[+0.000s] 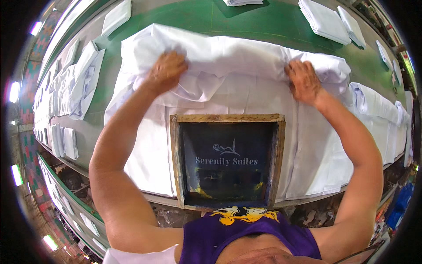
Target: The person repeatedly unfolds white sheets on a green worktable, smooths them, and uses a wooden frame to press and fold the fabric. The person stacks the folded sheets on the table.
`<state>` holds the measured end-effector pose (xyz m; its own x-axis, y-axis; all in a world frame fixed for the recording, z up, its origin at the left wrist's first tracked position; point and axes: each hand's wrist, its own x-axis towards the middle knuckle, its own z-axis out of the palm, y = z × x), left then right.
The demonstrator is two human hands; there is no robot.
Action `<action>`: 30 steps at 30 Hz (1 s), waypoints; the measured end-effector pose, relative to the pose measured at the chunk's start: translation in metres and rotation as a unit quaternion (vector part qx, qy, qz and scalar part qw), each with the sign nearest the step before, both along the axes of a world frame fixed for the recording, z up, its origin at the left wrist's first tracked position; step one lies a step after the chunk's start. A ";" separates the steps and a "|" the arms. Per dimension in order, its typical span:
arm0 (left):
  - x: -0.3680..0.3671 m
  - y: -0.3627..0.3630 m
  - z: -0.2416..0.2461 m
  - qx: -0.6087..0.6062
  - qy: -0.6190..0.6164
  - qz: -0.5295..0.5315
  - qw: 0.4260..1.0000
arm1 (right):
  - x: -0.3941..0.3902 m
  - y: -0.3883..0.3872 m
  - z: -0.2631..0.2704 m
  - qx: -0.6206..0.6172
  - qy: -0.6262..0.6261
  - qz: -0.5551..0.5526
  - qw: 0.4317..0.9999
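A large white cloth (227, 89) is spread before me on a green-topped table (237, 19). Its far part is gathered into a thick, loose roll. My left hand (169, 69), slightly blurred, has its fingers curled into the roll on the left. On the right, my right hand (305, 81) grips the same roll, fingertips hidden in the folds. Nearer my body, a wood-framed printing screen (227, 181) lies flat on the cloth, at the table's near edge. Its dark mesh bears a design with writing and yellow stains.
Another partly rolled white cloth (376, 102) lies to the right. Folded white cloths stand at the far right (324, 21) and far left (117, 17). Crumpled white cloths (84, 82) cover part of the left side. A second long table (72, 208) runs at lower left.
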<state>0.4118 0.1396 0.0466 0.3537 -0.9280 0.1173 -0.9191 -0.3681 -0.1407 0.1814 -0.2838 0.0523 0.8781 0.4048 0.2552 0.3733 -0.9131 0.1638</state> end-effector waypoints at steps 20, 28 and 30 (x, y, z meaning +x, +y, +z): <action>-0.042 -0.050 0.034 0.072 0.042 0.153 0.985 | 0.053 0.035 -0.009 0.077 0.084 -0.236 0.965; -0.064 -0.004 0.018 -0.034 0.285 0.112 0.951 | -0.034 0.029 -0.020 -0.004 0.089 -0.092 0.992; -0.035 0.017 0.033 -0.115 0.419 0.198 0.879 | -0.047 0.025 0.020 -0.082 0.115 -0.151 0.978</action>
<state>0.3772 0.1563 0.0798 0.6949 -0.6984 -0.1710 -0.4576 -0.6130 0.6440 0.1343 -0.2586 0.0723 0.9906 0.1364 -0.0092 0.1340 -0.9562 0.2601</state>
